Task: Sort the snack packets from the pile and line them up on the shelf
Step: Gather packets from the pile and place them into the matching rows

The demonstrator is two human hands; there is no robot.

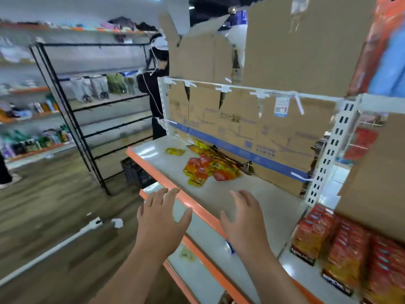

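A pile of red, orange and yellow snack packets [209, 166] lies on the white shelf [258, 194] with the orange front edge, close to the cardboard back. One yellow packet [174, 151] lies apart to the left of the pile. My left hand [162, 218] hovers with spread fingers over the shelf's orange edge, holding nothing. My right hand [243, 220] is held over the shelf surface, fingers straight and apart, also holding nothing. Both hands are short of the pile.
Cardboard sheets [274, 132] back the shelf. Rows of red packets [348, 244] fill the lower shelf at right. A person in black [153, 88] stands beyond the shelf's left end, near a black wire rack [92, 119] and a black crate [135, 172].
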